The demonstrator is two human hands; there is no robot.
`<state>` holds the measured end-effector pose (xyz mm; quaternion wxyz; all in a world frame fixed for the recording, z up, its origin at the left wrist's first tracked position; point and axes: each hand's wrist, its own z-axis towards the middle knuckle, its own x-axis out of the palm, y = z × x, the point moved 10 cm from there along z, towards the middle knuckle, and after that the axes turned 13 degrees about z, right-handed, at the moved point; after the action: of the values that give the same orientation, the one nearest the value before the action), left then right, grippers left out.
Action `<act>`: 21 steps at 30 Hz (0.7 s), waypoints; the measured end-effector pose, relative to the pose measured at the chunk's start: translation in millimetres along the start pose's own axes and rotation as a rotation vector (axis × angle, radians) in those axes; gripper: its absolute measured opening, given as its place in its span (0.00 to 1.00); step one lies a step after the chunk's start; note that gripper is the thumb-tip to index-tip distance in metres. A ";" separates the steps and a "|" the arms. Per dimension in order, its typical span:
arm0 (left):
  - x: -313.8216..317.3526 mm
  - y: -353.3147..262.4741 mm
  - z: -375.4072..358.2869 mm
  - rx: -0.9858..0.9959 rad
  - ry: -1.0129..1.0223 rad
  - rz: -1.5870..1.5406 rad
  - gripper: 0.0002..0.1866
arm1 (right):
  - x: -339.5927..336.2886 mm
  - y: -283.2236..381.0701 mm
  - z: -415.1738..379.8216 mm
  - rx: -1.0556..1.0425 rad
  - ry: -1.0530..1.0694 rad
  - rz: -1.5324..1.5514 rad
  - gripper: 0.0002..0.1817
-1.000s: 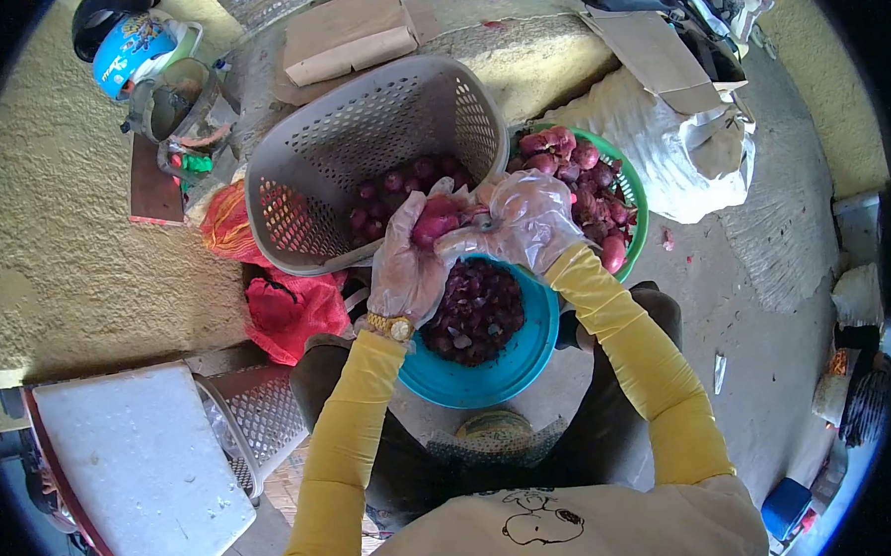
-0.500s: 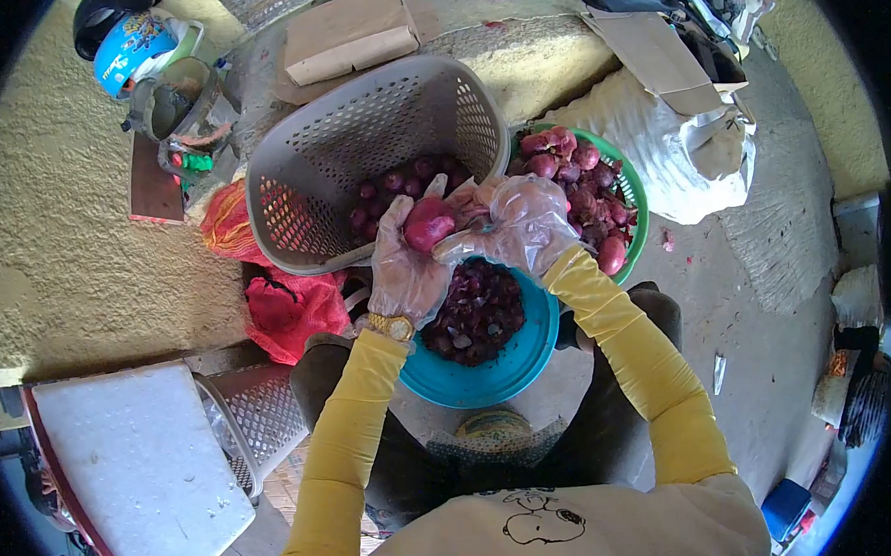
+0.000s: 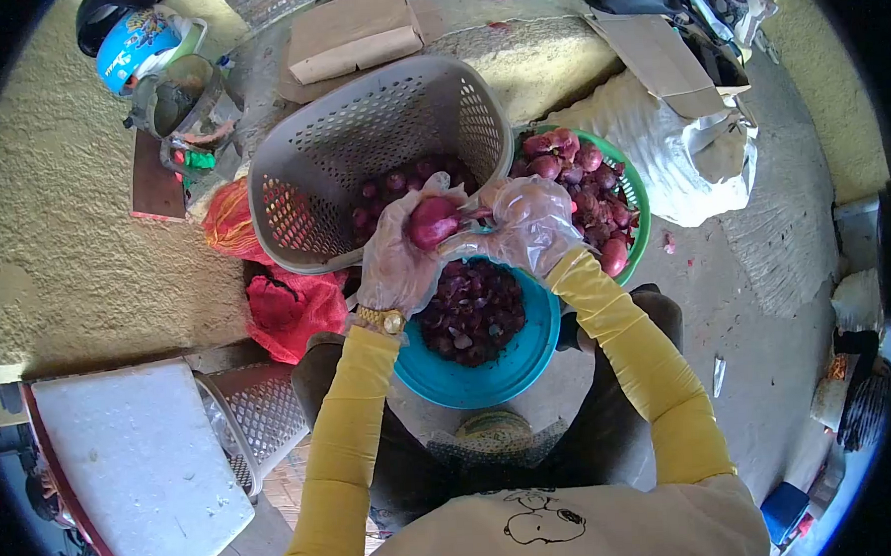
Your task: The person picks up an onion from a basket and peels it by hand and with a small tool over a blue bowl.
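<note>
A red onion (image 3: 433,223) lies in my left hand (image 3: 395,265), whose fingers, in a clear plastic glove, are curled around it. My right hand (image 3: 535,222), gloved the same way, is closed at the onion's right end, where a thin reddish strip or neck runs to its fingertips. Just below both hands is a blue basin (image 3: 540,358) with dark purple onion skins (image 3: 472,312) in it. Behind them stands a grey perforated basket (image 3: 359,113) with several onions (image 3: 397,181) at its bottom. A green basket (image 3: 643,195) of unpeeled onions (image 3: 591,197) sits beside my right hand.
Red mesh sacks (image 3: 293,309) lie left of the grey basket. A white sack (image 3: 659,159) and an opened carton (image 3: 655,65) are at the back right. A flat cardboard box (image 3: 350,34) is behind. A white foam board (image 3: 136,470) stands at lower left.
My left hand has turned slightly around the onion and shifted a little left. A strip or neck now shows between the onion and my right fingertips.
</note>
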<state>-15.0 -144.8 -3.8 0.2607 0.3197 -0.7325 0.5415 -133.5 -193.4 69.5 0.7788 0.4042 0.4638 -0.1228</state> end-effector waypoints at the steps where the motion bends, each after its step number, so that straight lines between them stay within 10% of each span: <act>1: -0.3 2.2 0.3 0.000 -0.001 0.001 0.23 | 2.9 -0.5 0.2 0.020 0.021 -0.006 0.42; 21: 8.3 8.9 3.7 0.083 0.117 -0.316 0.17 | 25.9 -0.4 -6.3 0.164 0.174 0.763 0.33</act>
<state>-27.3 -148.0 -4.3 0.3716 0.4094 -0.6336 0.5412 -123.7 -184.2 46.5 0.6913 0.6172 0.3333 0.1732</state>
